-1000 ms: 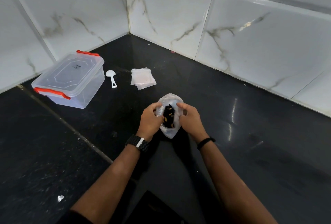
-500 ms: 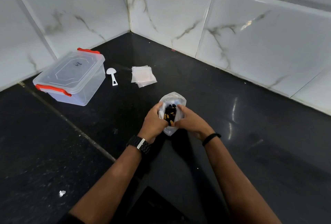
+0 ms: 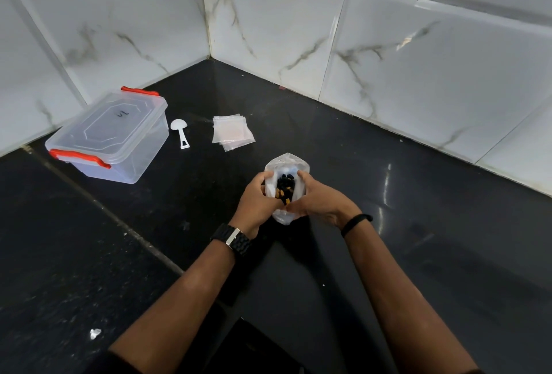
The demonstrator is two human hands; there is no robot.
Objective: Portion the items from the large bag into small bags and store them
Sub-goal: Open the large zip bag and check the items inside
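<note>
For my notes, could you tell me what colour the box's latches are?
Orange-red latches, head view.

Glossy black stone counter (image 3: 388,224); glossy marbled wall tiles (image 3: 418,60); clear plastic box (image 3: 113,137), small bags (image 3: 233,133); white plastic scoop (image 3: 180,130).

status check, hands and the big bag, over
Left hand and right hand both have a grip on the large bag, mouth open. Small bags, scoop, lidded box untouched. Nothing in the way.
</note>
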